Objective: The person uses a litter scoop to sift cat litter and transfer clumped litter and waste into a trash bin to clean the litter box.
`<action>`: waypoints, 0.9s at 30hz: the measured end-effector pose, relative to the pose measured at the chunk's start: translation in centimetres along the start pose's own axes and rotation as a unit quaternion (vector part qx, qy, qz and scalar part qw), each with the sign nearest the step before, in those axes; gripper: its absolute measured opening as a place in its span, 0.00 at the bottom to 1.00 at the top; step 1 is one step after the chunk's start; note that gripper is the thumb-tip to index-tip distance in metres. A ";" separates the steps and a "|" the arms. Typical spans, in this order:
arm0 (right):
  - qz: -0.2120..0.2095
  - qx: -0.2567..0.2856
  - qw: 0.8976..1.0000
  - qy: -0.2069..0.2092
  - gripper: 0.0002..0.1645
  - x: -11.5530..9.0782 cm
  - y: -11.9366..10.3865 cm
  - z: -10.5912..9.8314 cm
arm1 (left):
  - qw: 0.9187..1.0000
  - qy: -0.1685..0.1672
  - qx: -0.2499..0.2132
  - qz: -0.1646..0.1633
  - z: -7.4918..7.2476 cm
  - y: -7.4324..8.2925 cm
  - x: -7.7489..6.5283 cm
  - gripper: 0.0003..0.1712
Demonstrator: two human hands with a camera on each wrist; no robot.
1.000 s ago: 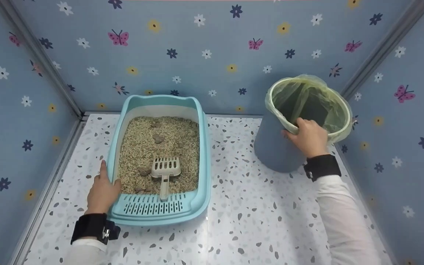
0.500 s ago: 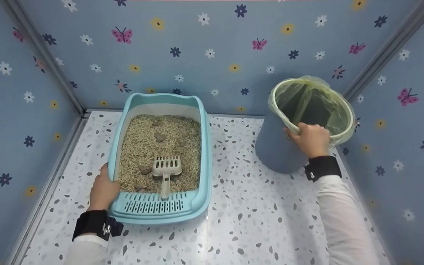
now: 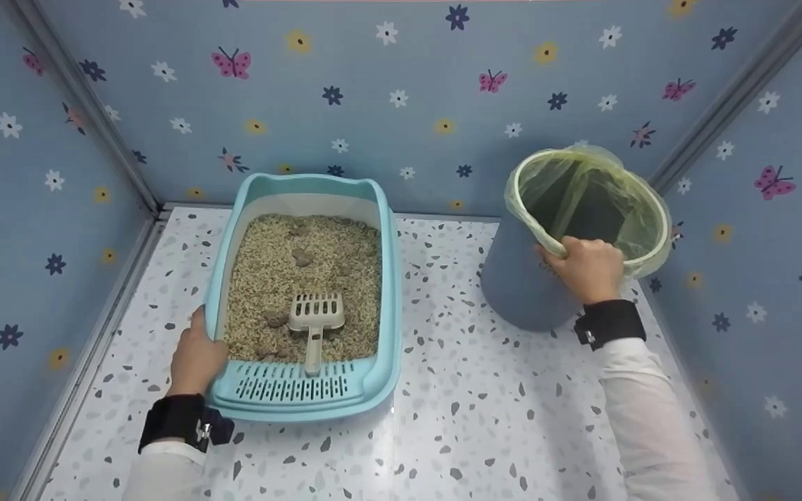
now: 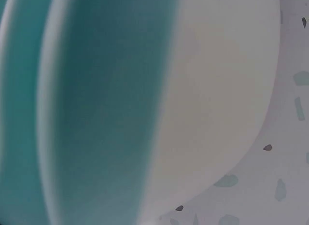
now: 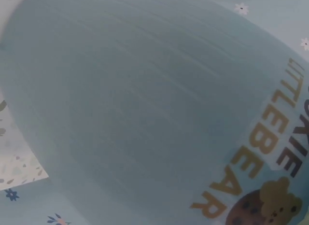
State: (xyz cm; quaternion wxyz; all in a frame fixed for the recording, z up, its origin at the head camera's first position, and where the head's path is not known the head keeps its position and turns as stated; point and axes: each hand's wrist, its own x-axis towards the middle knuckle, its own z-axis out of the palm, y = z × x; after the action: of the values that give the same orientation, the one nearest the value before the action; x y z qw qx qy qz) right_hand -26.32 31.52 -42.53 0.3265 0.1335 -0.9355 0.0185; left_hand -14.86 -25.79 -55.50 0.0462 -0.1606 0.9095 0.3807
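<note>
A light-blue litter box (image 3: 390,278) filled with tan litter (image 3: 345,243) stands on the floor at left. My left hand (image 3: 195,358) grips its left rim near the front, thumb over the edge; the fingers under the rim are hidden. Across the litter and the slotted front ledge lies a beige litter scoop (image 3: 316,316). At right, my right hand (image 3: 590,268) holds the near rim of a blue trash can (image 3: 528,278), over its pale yellow liner bag (image 3: 634,226). The can leans slightly. The right wrist view shows its printed side (image 5: 145,114) with "LITTLEBEAR" lettering.
Brown clumps (image 3: 302,257) sit in the litter. Speckled white floor (image 3: 450,390) lies between box and can. A flower-patterned blue back wall (image 3: 401,125) rises close behind both, with side walls at left and right.
My left hand has gone from lying with extended fingers along the box's side to gripping its rim. The right hand keeps its hold on the can. The head view has shifted slightly.
</note>
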 end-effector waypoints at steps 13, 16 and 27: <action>-0.002 0.007 1.000 0.003 0.36 -0.9 -1.9 -0.8 | 1.000 -0.009 0.001 -0.009 -0.2 0.2 -0.1 0.42; -0.002 0.003 1.000 0.001 0.36 -1.1 -2.3 -1.1 | 1.000 -0.006 0.002 -0.011 -0.1 0.1 -0.1 0.42; -0.015 0.006 1.000 0.006 0.36 -2.1 -4.0 -2.1 | 1.000 -0.003 -0.002 -0.009 -0.1 0.1 0.0 0.42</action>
State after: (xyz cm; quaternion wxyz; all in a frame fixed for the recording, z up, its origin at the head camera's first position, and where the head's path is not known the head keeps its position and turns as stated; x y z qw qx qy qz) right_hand -22.41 28.41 -42.42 0.3316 0.1491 -0.9313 0.0204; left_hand -14.88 -25.81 -55.37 0.0517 -0.1679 0.9070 0.3827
